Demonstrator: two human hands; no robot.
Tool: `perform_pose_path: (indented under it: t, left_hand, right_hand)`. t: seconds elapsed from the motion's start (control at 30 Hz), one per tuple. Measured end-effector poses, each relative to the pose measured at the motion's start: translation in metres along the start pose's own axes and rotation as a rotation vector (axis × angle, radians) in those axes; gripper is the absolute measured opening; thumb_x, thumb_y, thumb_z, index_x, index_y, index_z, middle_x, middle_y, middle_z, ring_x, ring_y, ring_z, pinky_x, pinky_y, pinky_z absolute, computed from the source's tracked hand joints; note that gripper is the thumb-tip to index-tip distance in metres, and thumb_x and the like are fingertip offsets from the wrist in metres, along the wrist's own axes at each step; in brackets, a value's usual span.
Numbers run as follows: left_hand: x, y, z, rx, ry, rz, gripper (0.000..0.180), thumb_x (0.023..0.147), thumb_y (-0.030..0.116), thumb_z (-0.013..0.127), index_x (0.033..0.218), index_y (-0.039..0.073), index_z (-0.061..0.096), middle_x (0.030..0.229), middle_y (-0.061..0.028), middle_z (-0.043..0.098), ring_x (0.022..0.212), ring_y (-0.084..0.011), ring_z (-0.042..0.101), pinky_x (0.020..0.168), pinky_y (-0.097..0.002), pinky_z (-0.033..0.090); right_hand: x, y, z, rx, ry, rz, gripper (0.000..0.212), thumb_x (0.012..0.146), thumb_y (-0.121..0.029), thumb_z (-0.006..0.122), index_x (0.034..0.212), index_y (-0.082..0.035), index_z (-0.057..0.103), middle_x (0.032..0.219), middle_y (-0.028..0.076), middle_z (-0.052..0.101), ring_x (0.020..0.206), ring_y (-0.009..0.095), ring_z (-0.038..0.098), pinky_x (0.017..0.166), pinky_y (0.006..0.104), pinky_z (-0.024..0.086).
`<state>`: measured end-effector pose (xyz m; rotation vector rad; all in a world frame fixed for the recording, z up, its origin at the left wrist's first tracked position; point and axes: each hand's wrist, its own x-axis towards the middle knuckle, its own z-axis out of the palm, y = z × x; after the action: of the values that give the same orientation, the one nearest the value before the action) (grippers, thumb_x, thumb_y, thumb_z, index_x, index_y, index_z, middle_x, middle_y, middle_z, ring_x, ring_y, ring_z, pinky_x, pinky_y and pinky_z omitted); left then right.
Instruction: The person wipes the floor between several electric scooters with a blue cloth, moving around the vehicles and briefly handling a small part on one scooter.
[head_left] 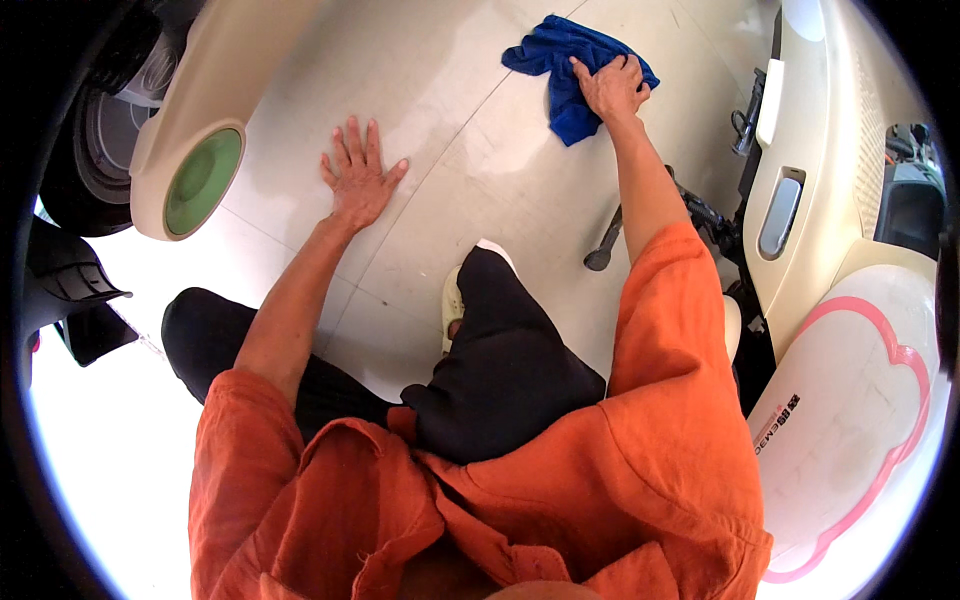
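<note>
My right hand [612, 88] presses a crumpled blue cloth [563, 80] against the tiled floor [430, 70], its fingers bent over the cloth's right side. To the left, my left hand [361, 180] lies flat on the same floor with its fingers spread and nothing under it that I can see. Wet-looking patches show on the tiles around the cloth and the left hand.
A cream scooter body [820, 150] stands close on the right, its black kickstand [600, 250] near my forearm. A white, pink-edged panel [850, 420] is at lower right. Another cream vehicle part with a green disc [203, 182] and a wheel [95, 150] stand at left.
</note>
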<state>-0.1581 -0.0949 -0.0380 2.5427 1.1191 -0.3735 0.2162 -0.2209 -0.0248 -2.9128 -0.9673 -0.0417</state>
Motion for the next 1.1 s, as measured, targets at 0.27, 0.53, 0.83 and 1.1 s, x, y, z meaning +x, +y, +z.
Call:
perform_pose_path:
  t: [0.27, 0.53, 0.83, 1.1]
  left_hand:
    - [-0.005, -0.004, -0.007, -0.04, -0.03, -0.01, 0.084, 0.093, 0.064, 0.034, 0.153, 0.016, -0.001, 0.159, -0.0114, -0.013, 0.144, -0.0368, -0.015, 0.11, -0.0619, -0.008]
    - [-0.001, -0.003, -0.004, -0.003, -0.002, -0.001, 0.086, 0.092, 0.066, 0.032, 0.153, 0.016, -0.001, 0.159, -0.0119, -0.013, 0.144, -0.0372, -0.014, 0.109, -0.0629, -0.007]
    - [-0.002, -0.007, 0.001, -0.022, 0.012, 0.017, 0.086, 0.092, 0.066, 0.033, 0.153, 0.015, -0.001, 0.159, -0.0123, -0.012, 0.144, -0.0373, -0.014, 0.109, -0.063, -0.007]
    - [-0.002, -0.003, -0.004, -0.017, -0.026, -0.01, 0.085, 0.093, 0.065, 0.032, 0.153, 0.014, 0.001, 0.159, -0.0126, -0.012, 0.144, -0.0372, -0.015, 0.109, -0.0629, -0.006]
  right_hand:
    - [-0.036, -0.025, 0.01, 0.017, 0.103, 0.024, 0.079, 0.084, -0.057, 0.058, 0.118, 0.013, 0.048, 0.127, 0.025, 0.044, 0.124, 0.037, 0.037, 0.106, 0.0491, 0.023]
    - [-0.007, -0.016, -0.001, 0.005, -0.021, 0.052, 0.083, 0.081, -0.061, 0.059, 0.117, 0.012, 0.051, 0.126, 0.023, 0.046, 0.123, 0.036, 0.039, 0.104, 0.0488, 0.025]
    - [-0.007, -0.017, -0.003, -0.019, -0.027, 0.07, 0.08, 0.084, -0.059, 0.056, 0.116, 0.014, 0.052, 0.125, 0.024, 0.046, 0.121, 0.036, 0.039, 0.102, 0.0483, 0.025]
    - [-0.016, -0.012, 0.002, -0.032, 0.001, 0.0, 0.08, 0.084, -0.059, 0.056, 0.116, 0.015, 0.052, 0.124, 0.025, 0.046, 0.118, 0.037, 0.04, 0.102, 0.0474, 0.025]
